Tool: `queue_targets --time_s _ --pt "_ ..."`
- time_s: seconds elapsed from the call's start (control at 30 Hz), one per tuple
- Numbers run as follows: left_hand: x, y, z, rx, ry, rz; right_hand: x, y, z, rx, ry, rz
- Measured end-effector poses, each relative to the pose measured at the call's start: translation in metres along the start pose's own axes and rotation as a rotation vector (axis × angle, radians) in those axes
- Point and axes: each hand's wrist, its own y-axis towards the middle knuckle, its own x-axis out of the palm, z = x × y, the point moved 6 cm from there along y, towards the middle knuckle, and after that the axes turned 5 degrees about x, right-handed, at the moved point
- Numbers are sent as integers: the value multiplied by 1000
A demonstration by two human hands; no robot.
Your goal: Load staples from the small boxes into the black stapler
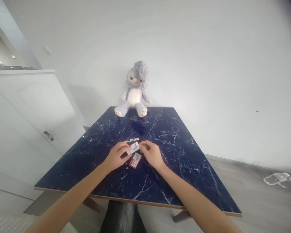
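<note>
A small white box (133, 149) with red print is held just above the table, tilted up to the right. My left hand (116, 156) grips its left end between thumb and fingers. At its right end, where a white flap seems to stand up, the thumb and fingers of my right hand (152, 154) pinch closed on the edge. Just below, a second small box (135, 160), red and white, lies on the table near my left thumb. Behind the held box lies a thin item with a white end (134, 139), partly hidden; its kind is unclear.
The dark blue marbled table (160, 184) narrows toward the wall. A plush rabbit (135, 94) sits at its far edge. To the left stands a white cabinet (26, 110); clear plastic packaging (276, 178) is on the floor at right.
</note>
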Motion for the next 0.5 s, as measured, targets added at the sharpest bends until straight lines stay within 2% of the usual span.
queue_targets --time_s 0.1,0.3,0.5 --pt "-1 0 2 30 2 2 1 -2 -3 -21 -57 -28" --pt "0 -1 2 12 -34 13 -1 2 7 -26 5 -33" --pt "1 -1 2 8 -40 7 -4 -1 -3 -139 -142 -19"
